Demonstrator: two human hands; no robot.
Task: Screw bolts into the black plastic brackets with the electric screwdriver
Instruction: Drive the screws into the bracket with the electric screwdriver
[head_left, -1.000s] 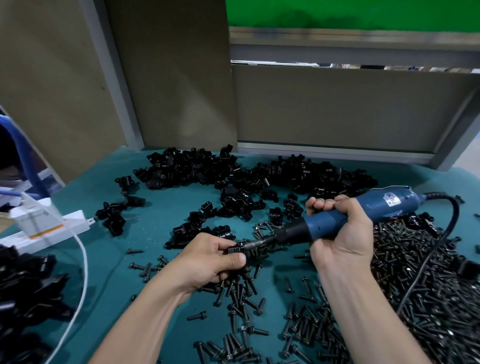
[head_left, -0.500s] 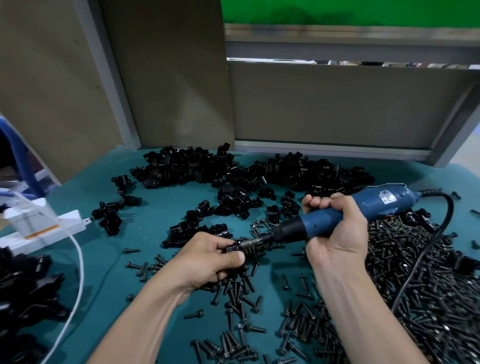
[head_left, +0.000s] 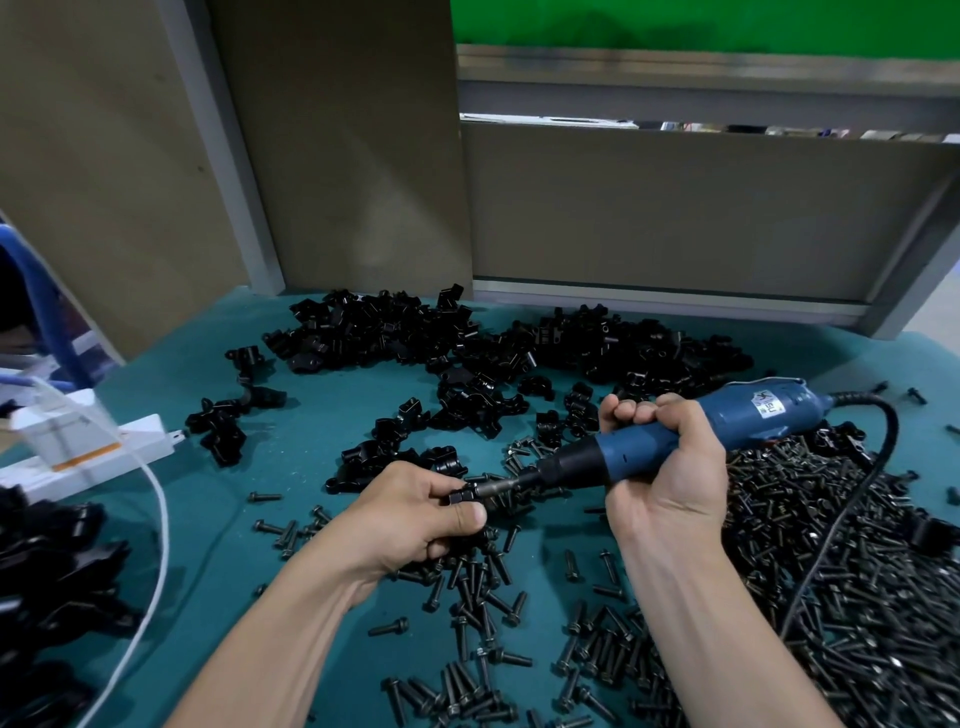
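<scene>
**A:** Teal cloth (head_left: 218, 561) covers the bench, with brown panels (head_left: 675, 208) standing behind it. Where is the electric screwdriver?

**B:** The electric screwdriver (head_left: 758, 415), blue with a black nose, lies nearly level above the cloth. The right hand (head_left: 670, 467) is wrapped round its body, fingers curled over the top.

**A:** And its tip?

**B:** The bit meets a small black bracket (head_left: 461, 497) at the tool's nose end. The left hand (head_left: 410, 514) pinches that bracket between thumb and fingers. Whether a bolt sits in it, I cannot tell.

**A:** Other brackets?

**B:** A loose pile of brackets (head_left: 467, 343) lies beyond the screwdriver, toward the panels.

**A:** Bolts?

**B:** A dense heap of bolts (head_left: 857, 597) lies beneath the tool's cord end and nearer the person. Scattered bolts (head_left: 483, 587) lie below its nose, under the left hand.

**A:** Anything else?

**B:** A black cord (head_left: 894, 436) leaves the tool's rear and curves down over the heap. Well past the nose end sits a white power strip (head_left: 140, 441) with a white cable (head_left: 165, 525).
</scene>
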